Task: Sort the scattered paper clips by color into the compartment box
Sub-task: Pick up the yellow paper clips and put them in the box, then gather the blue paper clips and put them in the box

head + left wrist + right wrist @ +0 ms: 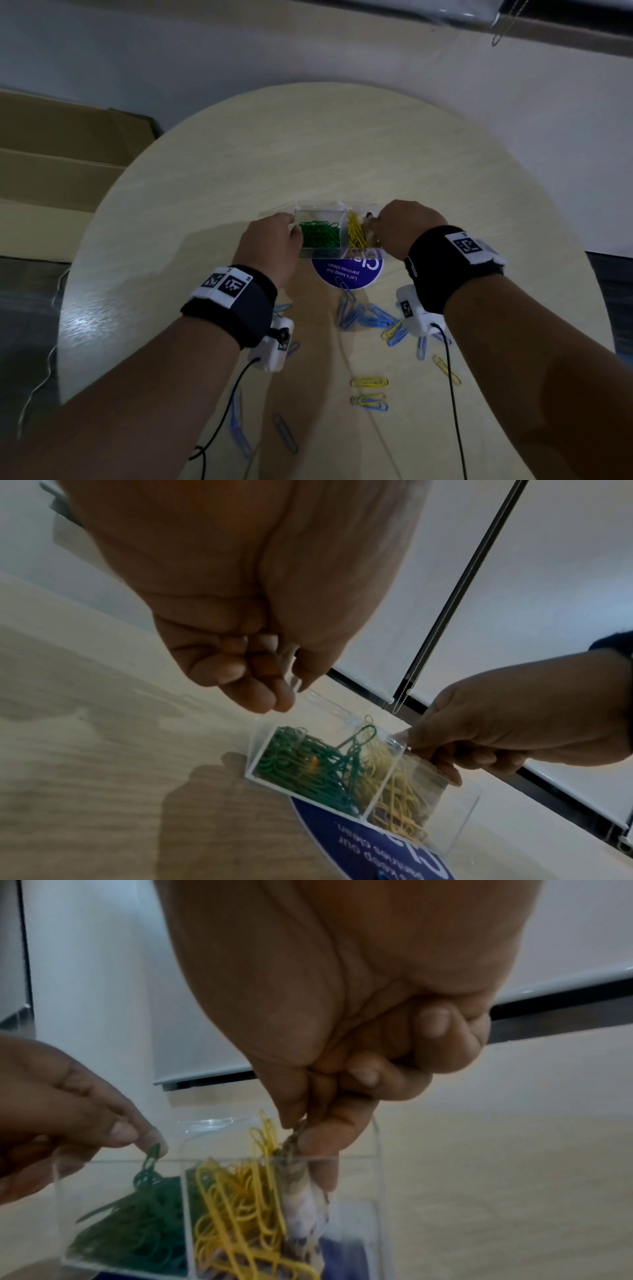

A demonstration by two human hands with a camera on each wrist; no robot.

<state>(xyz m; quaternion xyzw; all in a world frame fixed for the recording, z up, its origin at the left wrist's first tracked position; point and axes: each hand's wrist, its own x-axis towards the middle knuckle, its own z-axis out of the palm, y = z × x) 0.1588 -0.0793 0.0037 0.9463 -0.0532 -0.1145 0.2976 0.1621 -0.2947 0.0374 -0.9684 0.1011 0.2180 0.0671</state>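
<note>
Clear compartment box (337, 219) between both hands.

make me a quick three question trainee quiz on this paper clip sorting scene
1. True or false: the green paper clips and the yellow paper clips lie in separate compartments of the clear plastic compartment box.
2. Which colour of loose clip is most common on the pale round wooden table? A red, B blue, C green.
3. Fill in: the box stands partly on a round ____ sticker.

Key
1. True
2. B; the light blue paper clips outnumber the few loose yellow ones.
3. Blue

Both the left hand and right hand are at the box.
</note>
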